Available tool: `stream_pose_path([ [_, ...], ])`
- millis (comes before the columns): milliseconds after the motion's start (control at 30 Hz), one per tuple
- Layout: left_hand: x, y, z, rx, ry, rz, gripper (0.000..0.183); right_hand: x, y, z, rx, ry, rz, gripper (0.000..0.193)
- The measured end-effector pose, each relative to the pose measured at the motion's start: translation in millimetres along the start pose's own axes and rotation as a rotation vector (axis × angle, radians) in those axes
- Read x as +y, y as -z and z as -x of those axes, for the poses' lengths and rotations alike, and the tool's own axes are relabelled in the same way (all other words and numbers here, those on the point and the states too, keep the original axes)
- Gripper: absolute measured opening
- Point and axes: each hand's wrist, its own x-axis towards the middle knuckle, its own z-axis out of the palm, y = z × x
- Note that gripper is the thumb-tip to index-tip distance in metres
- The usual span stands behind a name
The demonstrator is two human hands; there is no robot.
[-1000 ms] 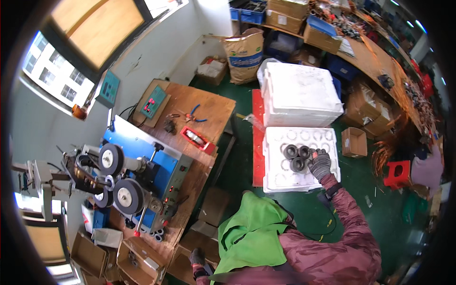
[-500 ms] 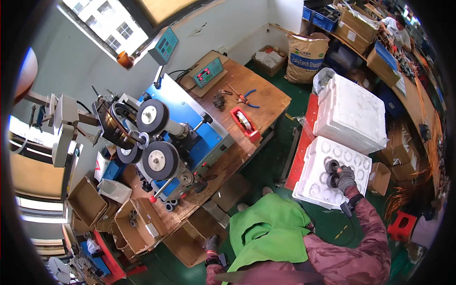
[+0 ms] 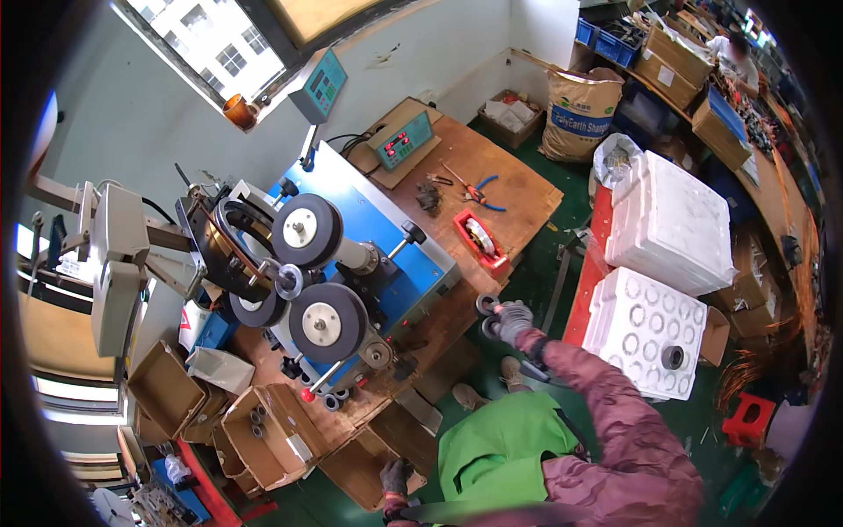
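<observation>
Slippage looks the likeliest trouble: the right hand, in a dark grey glove, grasps two thick-walled black rings near its fingertips, held off the edge of the brown wooden bench. A loose pinch could let one drop to the green floor, and brushing the bench might knock either free. The left hand, gloved likewise, is low beside an open brown cardboard box; whether it grips anything, I cannot tell. A lone black ring sits on the white foam tray, where a bump could shift it.

Counted: two rings in the right hand, one on the tray; three black wheels with pale hubs on the blue-topped machine; two teal control boxes with displays; one red plastic tray; one pair of blue-handled pliers; one large white foam box. The small grey rings at the bench's edge are too crowded to count surely.
</observation>
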Motion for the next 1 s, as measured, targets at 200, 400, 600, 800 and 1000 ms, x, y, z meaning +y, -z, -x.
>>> stream_pose_path([
  [200, -21, 39, 43, 0.082, 0.026, -0.149, 0.022, -8, -97, -101, -0.029, -0.437, -0.004, 0.033],
  [400, -62, 70, 69, 0.053, 0.142, -0.186, 0.023, -11, -101, -129, 0.052, -0.465, 0.086, 0.039],
  [600, -23, 13, 74, -0.001, 0.117, -0.126, 0.022, 1, -108, -127, 0.114, -0.443, 0.028, 0.042],
  [800, -42, 15, 16, 0.018, 0.096, 0.032, 0.02, 2, -92, -98, 0.127, -0.228, 0.065, 0.036],
  [1000, -42, 6, 8, 0.022, 0.139, -0.038, 0.026, 4, -78, -68, 0.201, -0.126, -0.035, 0.054],
])
